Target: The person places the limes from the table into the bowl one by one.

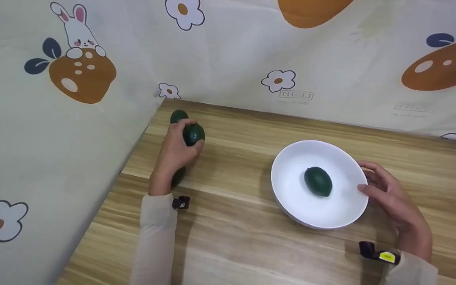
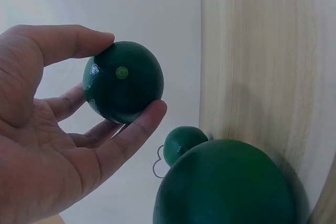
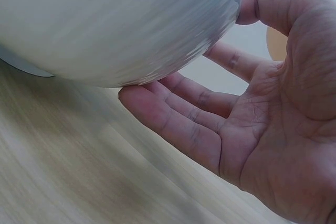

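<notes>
Grasping one lime (image 1: 196,135) with left hand (image 1: 175,150), near two more limes (image 1: 179,115); with right hand (image 1: 395,204), holding bowl (image 1: 293,198) by its rim, with fourth lime (image 1: 318,181) inside.

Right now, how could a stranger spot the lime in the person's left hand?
On the wood-grain table, look left of the white bowl, toward the far corner. There, the left hand grips the lime. One lime lies just beyond it, another beside the wrist, a third in the bowl; only this one is held.
</notes>
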A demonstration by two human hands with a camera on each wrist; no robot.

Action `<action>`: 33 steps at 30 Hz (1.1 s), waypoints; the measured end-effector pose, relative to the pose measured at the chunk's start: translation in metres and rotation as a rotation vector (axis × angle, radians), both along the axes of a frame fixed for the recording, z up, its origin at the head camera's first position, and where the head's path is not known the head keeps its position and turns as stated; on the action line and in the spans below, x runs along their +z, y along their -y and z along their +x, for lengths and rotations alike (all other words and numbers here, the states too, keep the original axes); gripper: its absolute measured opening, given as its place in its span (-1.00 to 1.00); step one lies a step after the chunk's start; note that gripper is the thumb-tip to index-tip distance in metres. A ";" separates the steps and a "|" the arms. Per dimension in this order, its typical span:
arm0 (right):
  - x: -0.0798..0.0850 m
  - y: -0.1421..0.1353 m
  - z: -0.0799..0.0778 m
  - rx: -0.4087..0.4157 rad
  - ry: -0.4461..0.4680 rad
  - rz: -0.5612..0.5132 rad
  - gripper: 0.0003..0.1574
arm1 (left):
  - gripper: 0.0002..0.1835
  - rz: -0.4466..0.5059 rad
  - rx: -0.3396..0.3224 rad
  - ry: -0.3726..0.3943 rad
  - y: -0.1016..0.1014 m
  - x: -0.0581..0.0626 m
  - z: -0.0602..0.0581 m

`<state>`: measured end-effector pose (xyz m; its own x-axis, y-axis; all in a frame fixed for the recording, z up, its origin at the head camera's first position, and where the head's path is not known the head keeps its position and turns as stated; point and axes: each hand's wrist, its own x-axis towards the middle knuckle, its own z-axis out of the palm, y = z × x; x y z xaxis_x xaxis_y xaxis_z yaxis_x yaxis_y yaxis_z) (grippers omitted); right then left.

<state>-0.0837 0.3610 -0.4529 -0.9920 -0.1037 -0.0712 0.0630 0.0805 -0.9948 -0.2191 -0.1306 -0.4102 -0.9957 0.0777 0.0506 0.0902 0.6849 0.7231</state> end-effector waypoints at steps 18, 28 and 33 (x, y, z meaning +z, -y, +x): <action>0.003 -0.001 -0.001 0.016 0.040 -0.028 -0.42 | -0.39 0.053 -0.049 -0.014 -0.002 0.001 0.001; 0.003 -0.001 0.000 0.010 0.051 -0.026 -0.43 | -0.38 0.056 -0.064 0.005 -0.005 0.001 0.000; 0.002 -0.002 0.000 0.010 0.050 -0.005 -0.43 | -0.38 0.068 -0.078 -0.005 -0.005 0.001 0.001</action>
